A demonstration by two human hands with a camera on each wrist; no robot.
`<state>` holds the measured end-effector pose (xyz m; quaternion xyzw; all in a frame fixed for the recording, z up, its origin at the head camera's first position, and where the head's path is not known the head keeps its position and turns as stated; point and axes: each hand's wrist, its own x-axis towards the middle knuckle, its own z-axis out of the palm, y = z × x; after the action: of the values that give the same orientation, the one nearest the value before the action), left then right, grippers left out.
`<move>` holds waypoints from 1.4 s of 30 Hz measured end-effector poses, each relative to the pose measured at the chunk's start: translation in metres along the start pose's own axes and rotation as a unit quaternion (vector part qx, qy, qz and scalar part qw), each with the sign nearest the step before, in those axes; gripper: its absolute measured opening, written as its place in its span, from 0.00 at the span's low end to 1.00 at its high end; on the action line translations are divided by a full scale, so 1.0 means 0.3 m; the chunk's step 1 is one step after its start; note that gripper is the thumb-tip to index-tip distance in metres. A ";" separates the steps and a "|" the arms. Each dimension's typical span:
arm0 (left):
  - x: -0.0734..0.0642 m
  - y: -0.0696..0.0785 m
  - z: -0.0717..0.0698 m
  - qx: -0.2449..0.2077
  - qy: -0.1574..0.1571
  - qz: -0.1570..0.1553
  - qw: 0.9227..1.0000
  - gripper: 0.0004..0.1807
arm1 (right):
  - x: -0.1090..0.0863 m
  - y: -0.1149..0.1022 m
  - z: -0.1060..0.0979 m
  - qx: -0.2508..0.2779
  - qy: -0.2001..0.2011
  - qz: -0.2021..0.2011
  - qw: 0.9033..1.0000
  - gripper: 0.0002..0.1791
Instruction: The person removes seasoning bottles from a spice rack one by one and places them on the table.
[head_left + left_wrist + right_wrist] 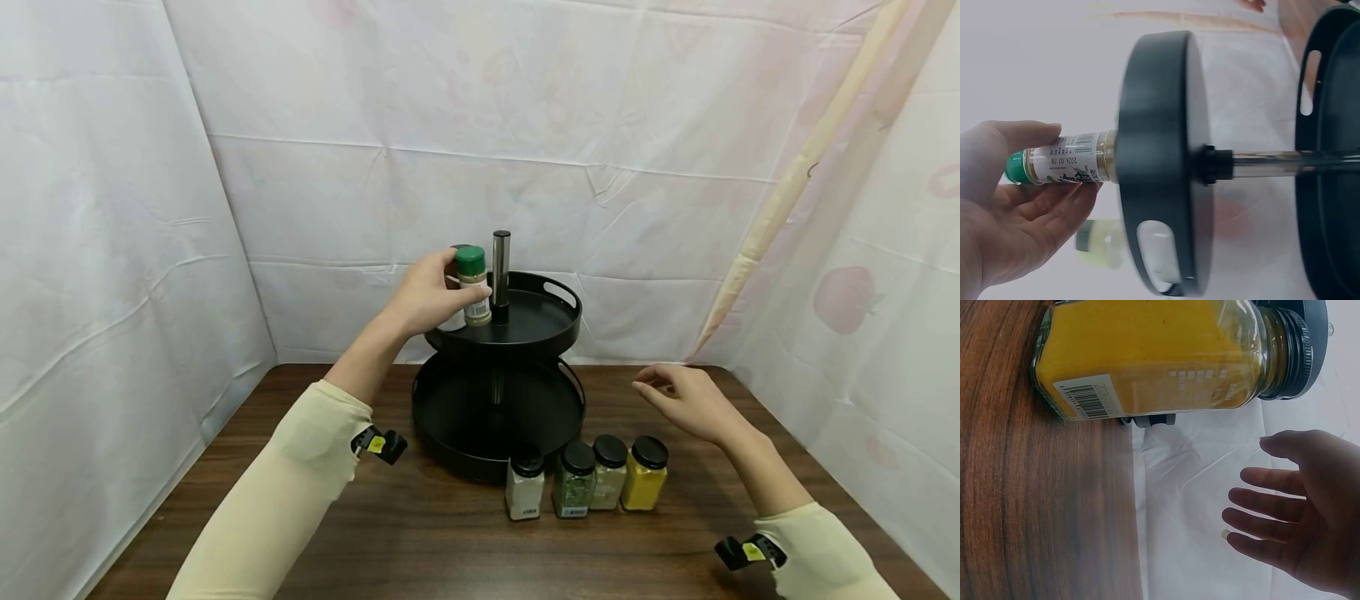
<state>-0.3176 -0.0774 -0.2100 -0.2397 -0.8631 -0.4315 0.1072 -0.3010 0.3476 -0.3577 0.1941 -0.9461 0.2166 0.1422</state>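
My left hand (429,293) grips a spice bottle with a green cap (471,262), its thumb on one side and fingers on the other. The bottle stands upright at the upper tray (536,337) of a two-tier black stand, left of the metal post (501,271). In the left wrist view its printed label (1066,159) shows, base end right at the tray wall. Another bottle (454,322) is partly hidden behind the hand. My right hand (690,402) hovers over the table's right side, fingers loosely bent, holding nothing; in the right wrist view a yellow spice jar (1147,359) is nearby.
In front of the stand's lower tray (450,450) are black-lidded jars: a whitish one (525,493), a green-flecked one (573,487), a pale beige one (609,479), and the yellow one on the right. White sheeting (315,192) encloses the wooden table (420,550).
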 end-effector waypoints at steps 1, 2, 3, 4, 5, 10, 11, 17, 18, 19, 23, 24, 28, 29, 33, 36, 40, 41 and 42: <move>-0.006 0.008 -0.006 0.000 0.001 0.003 1.000 0.24 | -0.001 0.001 -0.001 -0.001 -0.001 0.000 1.000 0.18; -0.012 0.017 -0.012 0.000 0.003 0.006 1.000 0.23 | -0.002 0.002 -0.002 -0.002 -0.001 0.002 1.000 0.18; -0.019 0.026 -0.017 0.002 0.005 0.009 1.000 0.23 | -0.003 0.003 -0.003 -0.003 -0.001 0.001 1.000 0.18; -0.025 0.037 -0.022 0.004 0.006 0.013 1.000 0.23 | -0.003 0.004 -0.004 -0.004 -0.002 0.000 1.000 0.19; -0.030 0.045 -0.026 0.006 0.008 0.016 1.000 0.23 | -0.004 0.005 -0.005 -0.004 -0.002 0.000 1.000 0.19; -0.057 0.075 -0.044 0.010 0.009 0.041 0.999 0.22 | -0.006 0.010 -0.001 -0.005 -0.001 -0.002 1.000 0.20; -0.065 0.077 -0.047 0.010 0.009 0.046 0.999 0.22 | -0.006 0.011 0.000 -0.005 0.000 -0.002 1.000 0.19; -0.118 0.066 -0.068 0.003 0.020 0.056 0.998 0.24 | 0.001 0.006 0.005 0.002 0.001 -0.002 1.000 0.18; -0.127 0.062 -0.070 0.003 0.022 0.056 0.998 0.24 | 0.004 0.004 0.005 0.003 0.001 -0.002 1.000 0.18; -0.135 0.059 -0.072 0.005 0.023 0.057 0.998 0.25 | 0.006 0.004 0.005 0.003 0.001 -0.002 1.000 0.18; -0.164 0.052 -0.071 0.011 0.021 0.066 0.998 0.27 | 0.009 0.006 0.002 0.000 -0.004 -0.002 1.000 0.19; -0.170 0.051 -0.070 0.012 0.020 0.068 0.997 0.27 | 0.008 0.006 0.002 0.000 -0.005 -0.001 1.000 0.19; -0.189 0.046 -0.062 0.012 0.021 0.080 0.997 0.25 | 0.004 0.007 0.002 0.001 -0.007 0.003 1.000 0.20; -0.192 0.045 -0.059 0.011 0.021 0.082 0.996 0.25 | 0.003 0.007 0.002 0.002 -0.007 0.003 1.000 0.19; -0.206 0.031 -0.046 0.012 0.018 0.078 0.997 0.22 | -0.001 0.010 0.000 0.001 -0.006 0.006 1.000 0.18; -0.216 0.015 -0.038 0.007 0.015 0.068 0.998 0.21 | -0.003 0.012 -0.002 0.002 -0.005 0.006 1.000 0.19; -0.226 -0.003 -0.029 0.001 0.015 0.057 0.998 0.21 | -0.004 0.014 -0.005 0.003 -0.006 0.005 1.000 0.20; -0.229 -0.007 -0.026 0.000 0.015 0.056 0.998 0.21 | -0.004 0.014 -0.006 0.003 -0.005 0.005 1.000 0.21; -0.233 -0.010 -0.023 0.000 0.017 0.057 0.998 0.21 | -0.005 0.015 -0.006 0.002 -0.005 0.007 1.000 0.20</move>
<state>-0.2590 -0.1068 -0.2353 -0.2810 -0.8461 -0.4286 0.1463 -0.3011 0.3526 -0.3583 0.1892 -0.9476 0.2187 0.1358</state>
